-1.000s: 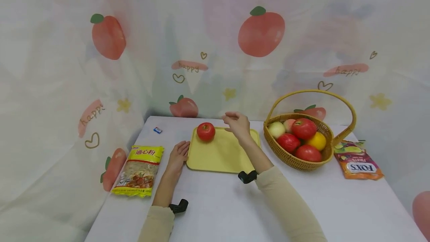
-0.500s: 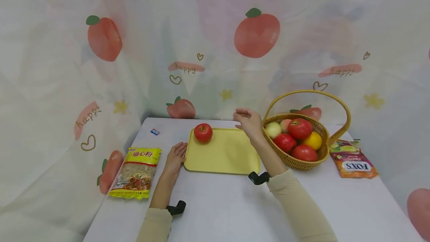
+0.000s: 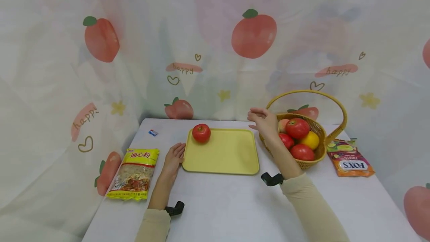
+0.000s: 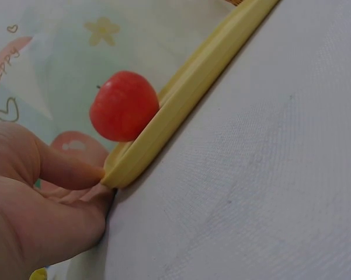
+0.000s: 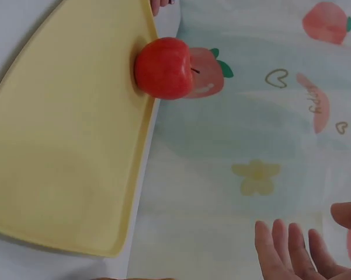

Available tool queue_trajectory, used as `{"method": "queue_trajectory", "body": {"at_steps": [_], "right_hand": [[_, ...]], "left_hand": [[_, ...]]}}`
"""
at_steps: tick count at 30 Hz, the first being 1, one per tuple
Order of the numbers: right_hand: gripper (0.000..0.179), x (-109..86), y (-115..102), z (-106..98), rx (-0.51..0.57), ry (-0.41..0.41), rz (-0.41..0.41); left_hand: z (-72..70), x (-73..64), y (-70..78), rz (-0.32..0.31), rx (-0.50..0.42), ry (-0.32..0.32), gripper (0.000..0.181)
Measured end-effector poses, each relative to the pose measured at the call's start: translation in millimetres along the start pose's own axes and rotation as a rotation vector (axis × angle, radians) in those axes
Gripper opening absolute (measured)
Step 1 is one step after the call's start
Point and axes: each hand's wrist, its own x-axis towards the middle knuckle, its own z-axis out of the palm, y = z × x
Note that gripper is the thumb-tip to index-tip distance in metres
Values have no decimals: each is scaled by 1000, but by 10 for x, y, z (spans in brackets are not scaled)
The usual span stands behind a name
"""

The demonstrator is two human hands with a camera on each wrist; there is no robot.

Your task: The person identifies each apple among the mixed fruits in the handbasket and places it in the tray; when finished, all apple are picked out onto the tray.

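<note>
A yellow tray (image 3: 221, 156) lies on the table with a red apple (image 3: 201, 133) near its far left corner. My left hand (image 3: 173, 158) is at the tray's left edge; in the left wrist view its thumb and fingers pinch the rim at the near corner. My right hand (image 3: 267, 122) hovers at the left side of a wicker basket (image 3: 330, 137), its fingers loosely bent, nothing held. It hides part of the fruit in the head view. In the right wrist view the right hand's fingers (image 5: 268, 251) are spread apart from the tray and apple.
In the basket sit several fruits, among them red ones and a yellow one (image 3: 311, 141). A pasta bag (image 3: 134, 174) lies at the left. Behind it is a small blue packet (image 3: 153, 133). A FOX'S sweets bag (image 3: 351, 160) lies right of the basket.
My right hand has moved right, from above the tray's far right part to the basket's left side. My left hand stays at the tray's edge. The view has shifted slightly.
</note>
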Motion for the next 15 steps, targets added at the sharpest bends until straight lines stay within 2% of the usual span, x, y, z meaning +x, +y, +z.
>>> {"method": "queue_trajectory", "body": {"at_steps": [8, 15], "right_hand": [[45, -39, -87, -324, -43, 10, 14], [47, -5, -72, -591, -47, 61, 18]], "left_hand": [[14, -14, 13, -19, 4, 7, 78], [23, -16, 7, -8, -4, 11, 79]]}}
